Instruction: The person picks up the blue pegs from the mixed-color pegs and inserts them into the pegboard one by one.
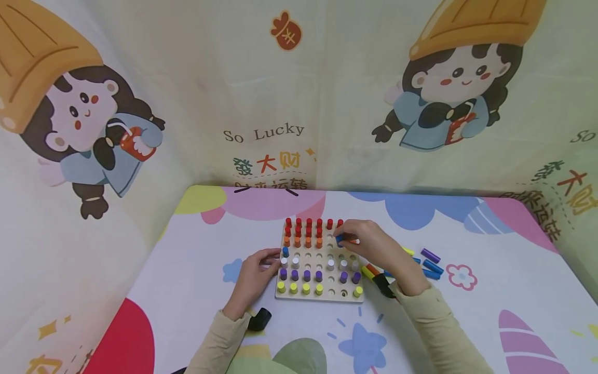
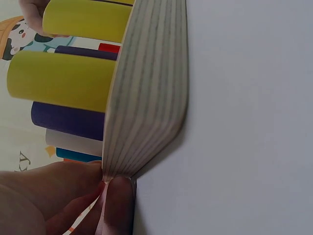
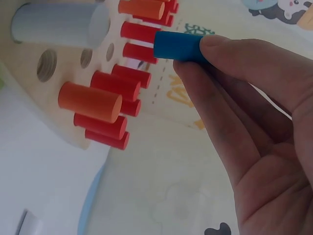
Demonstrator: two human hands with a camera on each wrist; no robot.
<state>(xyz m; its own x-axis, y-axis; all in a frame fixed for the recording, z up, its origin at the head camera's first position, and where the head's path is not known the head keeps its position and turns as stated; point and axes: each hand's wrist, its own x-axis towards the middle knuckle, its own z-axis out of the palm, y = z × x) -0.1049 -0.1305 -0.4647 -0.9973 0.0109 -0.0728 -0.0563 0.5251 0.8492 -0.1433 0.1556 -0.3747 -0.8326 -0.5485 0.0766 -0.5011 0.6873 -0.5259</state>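
A wooden pegboard (image 1: 325,294) lies on the table, with rows of red, orange, white, purple and yellow pegs standing in it. At its left side, my left hand (image 1: 256,274) holds the board's edge; in the left wrist view the thumb and a finger (image 2: 120,200) meet at that edge. My right hand (image 1: 374,246) is over the board's far right part and pinches a blue peg (image 3: 178,46) between thumb and fingers, out of any hole. Another blue peg (image 1: 285,252) stands in the leftmost column, between the orange and white rows.
Loose pegs lie right of the board, among them a purple one (image 1: 431,255) and a blue one (image 1: 433,266). A yellow peg (image 1: 367,273) lies close to the board's right edge. Behind the table hangs a printed cloth (image 1: 205,104).
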